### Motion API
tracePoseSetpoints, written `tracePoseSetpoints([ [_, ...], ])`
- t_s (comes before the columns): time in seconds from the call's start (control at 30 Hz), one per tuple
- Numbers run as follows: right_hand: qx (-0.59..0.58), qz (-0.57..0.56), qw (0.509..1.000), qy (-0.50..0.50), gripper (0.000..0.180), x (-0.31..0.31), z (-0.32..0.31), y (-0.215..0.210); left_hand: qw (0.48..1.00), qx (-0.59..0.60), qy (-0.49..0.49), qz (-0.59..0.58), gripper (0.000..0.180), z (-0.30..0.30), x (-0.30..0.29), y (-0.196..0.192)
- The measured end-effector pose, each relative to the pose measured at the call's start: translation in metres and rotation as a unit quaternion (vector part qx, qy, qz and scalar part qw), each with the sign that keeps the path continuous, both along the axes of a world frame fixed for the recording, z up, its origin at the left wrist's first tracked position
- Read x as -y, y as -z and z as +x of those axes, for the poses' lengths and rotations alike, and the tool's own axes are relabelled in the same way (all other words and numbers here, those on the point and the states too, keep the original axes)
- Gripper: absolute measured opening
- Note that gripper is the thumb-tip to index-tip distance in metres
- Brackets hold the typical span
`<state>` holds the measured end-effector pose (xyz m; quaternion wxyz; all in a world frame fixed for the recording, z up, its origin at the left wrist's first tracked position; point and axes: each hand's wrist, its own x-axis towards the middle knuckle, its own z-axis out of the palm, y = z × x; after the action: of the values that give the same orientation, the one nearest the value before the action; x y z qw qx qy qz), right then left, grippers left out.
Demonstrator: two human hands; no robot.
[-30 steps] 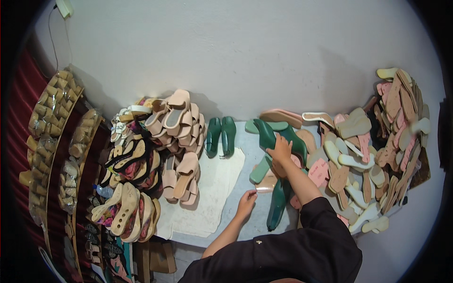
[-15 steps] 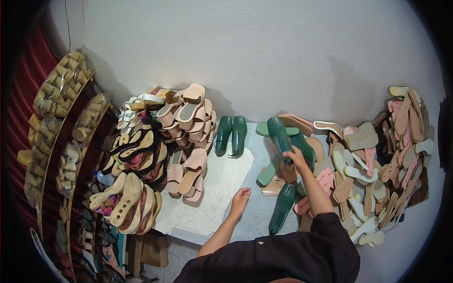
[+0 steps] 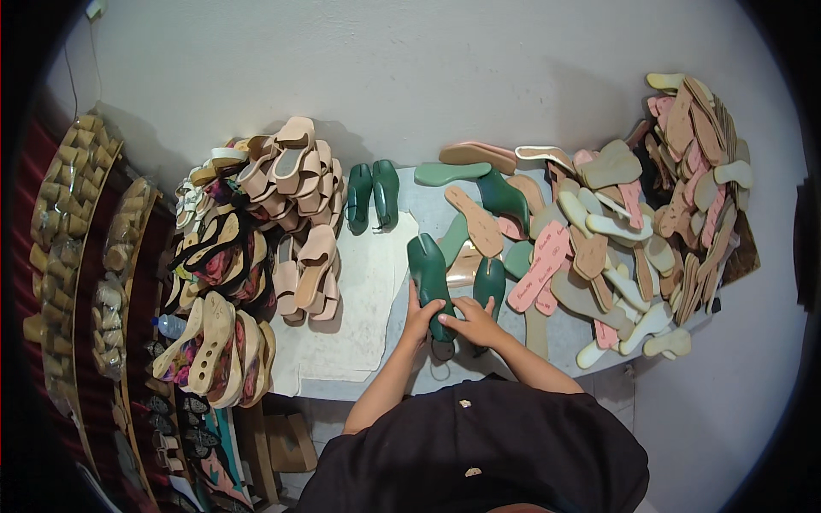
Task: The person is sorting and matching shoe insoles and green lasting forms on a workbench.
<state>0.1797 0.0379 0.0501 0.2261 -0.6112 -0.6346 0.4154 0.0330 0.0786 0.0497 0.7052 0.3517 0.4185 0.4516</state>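
Both my hands hold a dark green sandal (image 3: pixel 429 275) over the grey worktable (image 3: pixel 564 338). My left hand (image 3: pixel 420 315) grips its near end from the left, and my right hand (image 3: pixel 473 321) grips it from the right. A second dark green sandal (image 3: pixel 489 283) lies just right of it, by my right hand. A matching green pair (image 3: pixel 372 195) stands at the table's far side.
A pile of beige sandals (image 3: pixel 295 205) fills the left of the table beside a white sheet (image 3: pixel 355 321). Loose insoles in pink, tan and cream (image 3: pixel 633 222) heap on the right. Shelves with bagged heels (image 3: pixel 64 239) stand at far left.
My right hand brought the green sandal from the pile on the right down toward me. My left hand rose from the table and took hold of it too.
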Motion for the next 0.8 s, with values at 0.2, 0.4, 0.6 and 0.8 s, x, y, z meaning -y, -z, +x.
tracePoseSetpoints([
  [0.2, 0.125, 0.201, 0.954, 0.186, 0.076, 0.048, 0.001, 0.023, 0.97, -0.197, 0.094, 0.112, 0.112, -0.004, 0.012, 0.064],
  [0.4, 0.085, -0.035, 0.969, 0.228, 0.109, 0.067, 0.011, 0.052, 0.966, -0.201, 0.134, 0.086, 0.113, 0.017, 0.013, 0.091],
  [0.6, 0.09, -0.014, 0.964, 0.251, 0.102, 0.068, 0.0, 0.07, 0.96, -0.226, 0.137, 0.09, 0.109, 0.027, 0.013, 0.106],
  [0.8, 0.103, -0.045, 0.958, 0.265, 0.103, 0.067, -0.001, 0.067, 0.94, -0.295, 0.138, 0.098, 0.107, 0.028, 0.019, 0.106],
])
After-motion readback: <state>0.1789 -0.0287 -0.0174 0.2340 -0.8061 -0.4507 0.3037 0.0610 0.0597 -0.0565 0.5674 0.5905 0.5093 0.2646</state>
